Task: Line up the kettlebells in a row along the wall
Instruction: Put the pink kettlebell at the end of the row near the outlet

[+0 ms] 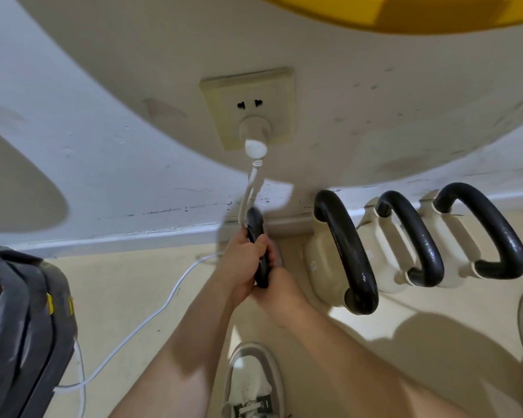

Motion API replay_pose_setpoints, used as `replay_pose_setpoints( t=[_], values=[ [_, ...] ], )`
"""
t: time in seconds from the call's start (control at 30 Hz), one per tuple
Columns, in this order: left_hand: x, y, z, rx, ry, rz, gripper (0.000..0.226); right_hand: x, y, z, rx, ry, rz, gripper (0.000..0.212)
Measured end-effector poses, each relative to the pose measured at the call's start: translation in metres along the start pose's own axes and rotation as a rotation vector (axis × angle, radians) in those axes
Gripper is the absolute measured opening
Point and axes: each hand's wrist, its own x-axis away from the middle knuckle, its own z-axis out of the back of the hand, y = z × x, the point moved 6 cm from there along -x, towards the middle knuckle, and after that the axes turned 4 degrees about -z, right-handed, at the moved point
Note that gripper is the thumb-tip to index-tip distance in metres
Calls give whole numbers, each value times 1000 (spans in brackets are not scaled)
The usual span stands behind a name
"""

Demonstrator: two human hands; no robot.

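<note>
Three cream kettlebells with black handles stand side by side against the wall: the nearest (pixel 323 263), a middle one (pixel 387 254) and the right one (pixel 462 254). Left of them, both my hands grip the black handle (pixel 255 227) of another kettlebell. My left hand (pixel 242 260) wraps the handle from the left, and my right hand (pixel 280 285) holds its lower end. The body of this kettlebell is hidden beneath my hands. It sits close to the skirting, just left of the nearest kettlebell.
A wall socket (pixel 248 107) with a white plug and cable (pixel 163 303) is right above my hands; the cable trails across the floor to the left. Stacked black weight plates (pixel 24 327) stand at the left. My shoes (pixel 251 384) are on the floor below.
</note>
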Motion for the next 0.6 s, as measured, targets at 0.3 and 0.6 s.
replay_pose_setpoints(
  t=[0.3, 0.6],
  values=[
    [5, -4, 2, -606, 53, -148, 47, 13, 1, 7, 36, -88, -95, 38],
    [4, -20, 1, -437, 56, 114, 38, 78, -48, 107, 136, 376, 201, 14]
  ],
)
